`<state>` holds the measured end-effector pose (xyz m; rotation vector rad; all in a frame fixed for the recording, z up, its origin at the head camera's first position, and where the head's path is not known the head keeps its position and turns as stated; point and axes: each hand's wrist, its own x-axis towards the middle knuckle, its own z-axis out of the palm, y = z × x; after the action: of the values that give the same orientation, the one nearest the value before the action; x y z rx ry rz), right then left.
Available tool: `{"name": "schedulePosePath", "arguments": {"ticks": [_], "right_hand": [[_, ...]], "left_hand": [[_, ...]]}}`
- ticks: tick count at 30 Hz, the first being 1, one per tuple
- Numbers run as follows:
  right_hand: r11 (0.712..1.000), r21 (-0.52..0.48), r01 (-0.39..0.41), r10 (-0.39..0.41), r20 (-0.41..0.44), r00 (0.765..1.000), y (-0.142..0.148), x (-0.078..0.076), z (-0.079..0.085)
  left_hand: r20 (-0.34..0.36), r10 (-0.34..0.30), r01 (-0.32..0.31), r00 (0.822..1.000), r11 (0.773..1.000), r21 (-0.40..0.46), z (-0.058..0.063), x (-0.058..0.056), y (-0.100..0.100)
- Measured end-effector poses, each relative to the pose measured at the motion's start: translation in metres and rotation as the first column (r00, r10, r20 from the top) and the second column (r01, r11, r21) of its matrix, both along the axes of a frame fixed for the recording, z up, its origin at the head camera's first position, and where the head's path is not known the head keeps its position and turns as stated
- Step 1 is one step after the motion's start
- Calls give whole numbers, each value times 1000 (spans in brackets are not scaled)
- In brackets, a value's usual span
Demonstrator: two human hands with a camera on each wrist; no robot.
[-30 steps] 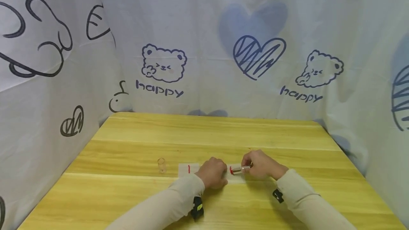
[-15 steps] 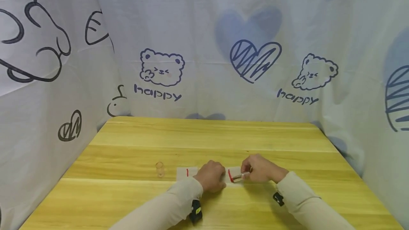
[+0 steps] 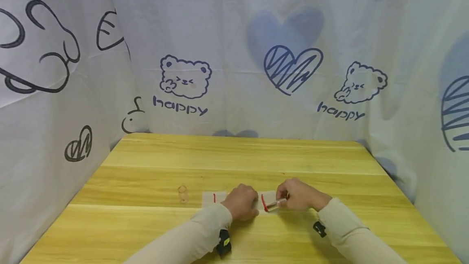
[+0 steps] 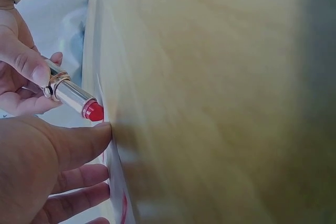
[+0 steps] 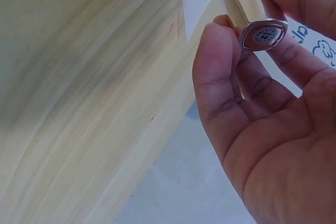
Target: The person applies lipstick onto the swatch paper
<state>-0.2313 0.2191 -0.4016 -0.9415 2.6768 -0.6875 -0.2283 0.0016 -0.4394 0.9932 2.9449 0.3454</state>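
Between finger and thumb my right hand [image 3: 300, 194] pinches a lipstick [image 4: 73, 94], its red tip out of a silver and gold tube. In the head view the tip meets a strip of white paper [image 3: 271, 195] at the lower end of a red line [image 3: 263, 201]. The tube's flat base [image 5: 265, 35] faces the right wrist camera. My left hand [image 3: 240, 203] rests on the middle of the paper, fingertips pressing it to the table and hiding whatever lies beneath. A short red stroke [image 3: 214, 197] shows on the paper's left part.
A clear, see-through cap-like piece [image 3: 182, 194] stands on the wooden table [image 3: 146, 231], left of the paper. Cloth printed with bears and hearts [image 3: 227, 80] hangs behind the table and at both sides.
The lipstick in my right hand has come down the paper towards me, and the red line under it has grown longer, with a small turn at its foot. My left hand stays on the paper.
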Motion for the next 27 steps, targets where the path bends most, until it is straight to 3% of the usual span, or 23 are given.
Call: {"name": "schedulePosePath", "arguments": {"ticks": [14, 16, 19, 22, 27], "right_hand": [[1000, -15, -3, 2, -46, 999, 0, 4, 7], [1000, -23, 11, -12, -49, 999, 1, 5, 7], [998, -44, 54, -55, -29, 998, 3, 7, 7], [992, -74, 107, -110, -33, 993, 3, 9, 7], [970, -174, 170, -190, -104, 976, -2, 12, 4]], "left_hand": [[40, 14, -14, 999, 1000, 10, 3, 0, -4], [40, 10, -12, 999, 1000, 27, 4, 0, -6], [94, 16, -24, 995, 995, 94, 10, 2, -12], [170, 17, -53, 985, 977, 208, 16, 3, -19], [264, 13, -120, 964, 912, 393, 24, 7, -33]]}}
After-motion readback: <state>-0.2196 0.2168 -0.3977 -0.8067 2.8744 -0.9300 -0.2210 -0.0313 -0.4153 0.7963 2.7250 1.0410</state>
